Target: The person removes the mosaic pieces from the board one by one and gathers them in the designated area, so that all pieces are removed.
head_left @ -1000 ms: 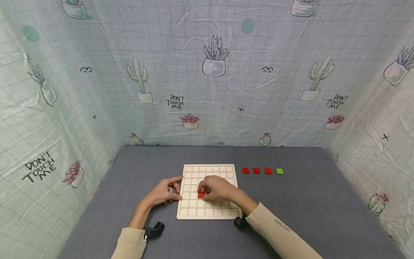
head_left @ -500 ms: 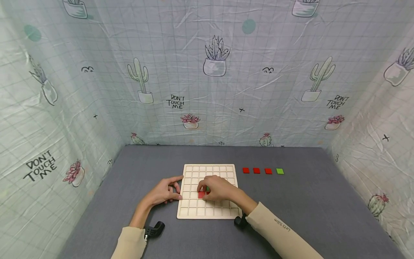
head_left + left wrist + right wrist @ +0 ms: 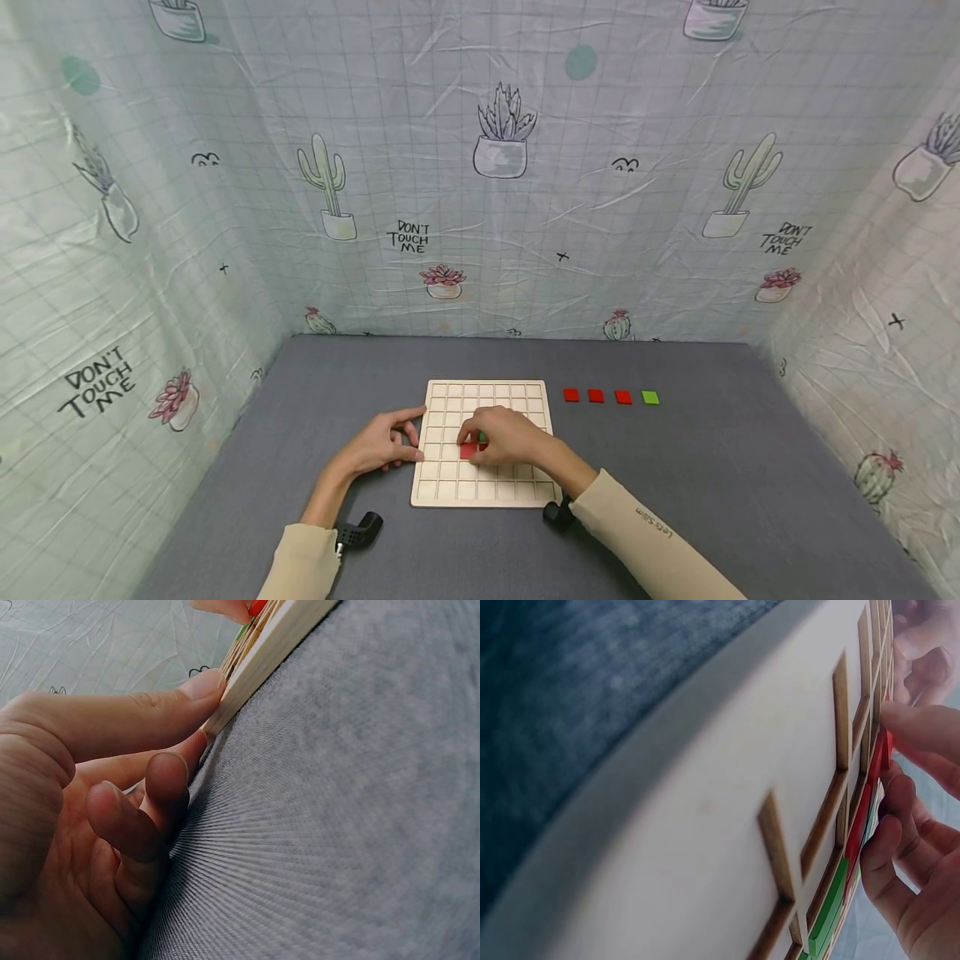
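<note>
In the head view, a pale wooden grid board (image 3: 438,493) lies on the table. My left hand (image 3: 372,442) touches its left edge with thumb and forefinger set apart; the other fingers curl loosely beside it, as the left wrist view shows. Over the middle of the board, my right hand (image 3: 506,435) pinches a red square tile (image 3: 468,451) between thumb and fingers, at a grid cell. The right wrist view shows this red tile (image 3: 887,746) tilted at the fingertips. Beneath the hand are a green tile (image 3: 828,909) and more red, partly hidden by the fingers.
Right of the board, three red tiles (image 3: 596,396) and one light green tile (image 3: 650,397) lie in a row on the grey table (image 3: 712,467). A patterned cloth (image 3: 570,192) hangs behind and at both sides.
Both hands stay in nearly the same place. The pinched red tile looks paler than a second ago, as if its tilt has changed slightly. The head view has shifted a little.
</note>
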A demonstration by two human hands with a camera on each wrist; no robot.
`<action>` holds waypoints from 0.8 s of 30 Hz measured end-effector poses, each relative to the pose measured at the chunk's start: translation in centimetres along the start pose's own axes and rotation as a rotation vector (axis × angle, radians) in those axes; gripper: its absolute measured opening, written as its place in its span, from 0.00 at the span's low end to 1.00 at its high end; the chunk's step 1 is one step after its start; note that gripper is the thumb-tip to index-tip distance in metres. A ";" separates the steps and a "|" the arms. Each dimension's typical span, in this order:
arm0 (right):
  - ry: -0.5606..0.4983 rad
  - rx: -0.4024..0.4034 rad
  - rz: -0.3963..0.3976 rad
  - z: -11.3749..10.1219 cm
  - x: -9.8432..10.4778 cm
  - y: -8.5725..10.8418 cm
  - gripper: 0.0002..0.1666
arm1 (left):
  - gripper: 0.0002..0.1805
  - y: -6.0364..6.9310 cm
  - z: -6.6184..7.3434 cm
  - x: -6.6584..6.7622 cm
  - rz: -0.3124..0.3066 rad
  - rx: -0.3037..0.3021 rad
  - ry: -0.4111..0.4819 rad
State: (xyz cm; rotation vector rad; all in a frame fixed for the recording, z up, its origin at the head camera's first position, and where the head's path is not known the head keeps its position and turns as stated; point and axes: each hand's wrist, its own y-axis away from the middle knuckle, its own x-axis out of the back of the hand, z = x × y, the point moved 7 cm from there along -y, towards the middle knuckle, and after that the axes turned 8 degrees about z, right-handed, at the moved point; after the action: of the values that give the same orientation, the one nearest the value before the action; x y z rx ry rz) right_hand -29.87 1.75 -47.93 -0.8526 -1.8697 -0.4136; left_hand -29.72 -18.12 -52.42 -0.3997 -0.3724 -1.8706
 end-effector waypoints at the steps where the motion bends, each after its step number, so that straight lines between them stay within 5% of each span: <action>1: 0.002 0.000 -0.001 0.0 0.0 0.0 0.13 | 0.45 0.0 0.0 0.0 0.000 -0.001 0.002; 24: 0.007 0.029 0.018 -0.3 0.0 0.2 0.13 | 0.45 0.1 -0.3 0.0 -0.008 0.012 0.014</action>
State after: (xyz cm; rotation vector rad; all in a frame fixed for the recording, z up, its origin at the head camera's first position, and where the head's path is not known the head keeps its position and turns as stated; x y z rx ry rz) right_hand -29.53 1.71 -47.78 -0.8468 -1.8557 -0.3769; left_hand -29.61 -18.27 -52.68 -0.3774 -0.3756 -1.8770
